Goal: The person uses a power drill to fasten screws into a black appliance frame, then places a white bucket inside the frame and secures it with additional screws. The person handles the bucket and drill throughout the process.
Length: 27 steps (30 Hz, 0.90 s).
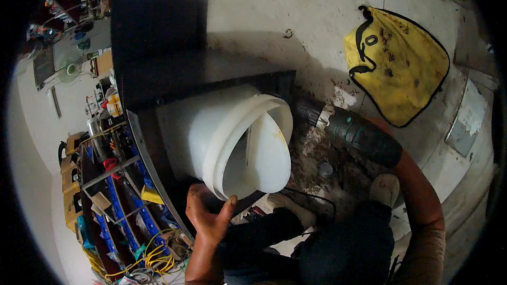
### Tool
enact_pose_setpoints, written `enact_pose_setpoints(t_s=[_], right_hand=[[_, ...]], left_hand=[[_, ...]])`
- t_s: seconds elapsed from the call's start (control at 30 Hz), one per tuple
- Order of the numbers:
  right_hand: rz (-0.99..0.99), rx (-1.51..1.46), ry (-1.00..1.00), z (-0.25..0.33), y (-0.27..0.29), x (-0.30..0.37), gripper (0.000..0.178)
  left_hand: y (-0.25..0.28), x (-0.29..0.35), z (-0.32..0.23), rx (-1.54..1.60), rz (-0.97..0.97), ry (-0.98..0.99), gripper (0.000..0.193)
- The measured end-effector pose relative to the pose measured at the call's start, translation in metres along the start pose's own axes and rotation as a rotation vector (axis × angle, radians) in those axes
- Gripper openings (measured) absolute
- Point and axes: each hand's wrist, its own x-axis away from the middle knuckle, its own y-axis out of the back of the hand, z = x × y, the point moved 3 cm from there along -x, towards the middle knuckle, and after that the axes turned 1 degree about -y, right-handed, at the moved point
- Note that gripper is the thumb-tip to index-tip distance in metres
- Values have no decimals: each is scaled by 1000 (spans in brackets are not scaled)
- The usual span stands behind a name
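Within a black, flat-panelled casing [158, 26]: white, thick-rimmed plastic drum [193, 124], lying sideways. Left hand [208, 221]: thumb and fingers spread, thumb at lower rim, probably for steadying. Right hand [384, 126]: mostly hidden by black, ribbed elongated piece [364, 140], presumably supporting it; grip impossible to tell. Partly obstructing drum mouth: curved white plate [272, 158]. Beyond: yellow, black-edged cloth [409, 68] on pale, soiled floor [253, 5]. Leftward: cluttered blue-and-grey rack [113, 172].

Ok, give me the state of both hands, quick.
Left hand: open, thumb at the rim of the white, round plastic container.
Right hand: mostly hidden at the dark, bulky, rounded object; open or closed cannot be told.
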Motion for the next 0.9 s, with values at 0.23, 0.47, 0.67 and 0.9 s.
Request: enact_pose_setpoints(t_s=[0.23,0.47,0.67,0.9], right_hand=[[-43,-33,77,-5,0,3,43],[16,35,93,-1,4,0,45],[33,90,194,12,6,0,46],[-8,29,-15,-3,-1,-2,41]], left_hand=[[-3,0,-1,-14,-10,-33,45],[-3,1,-1,-71,24,-31,44],[-3,0,-7,-62,45,-19,44],[-7,3,4,-11,23,-32,43]])
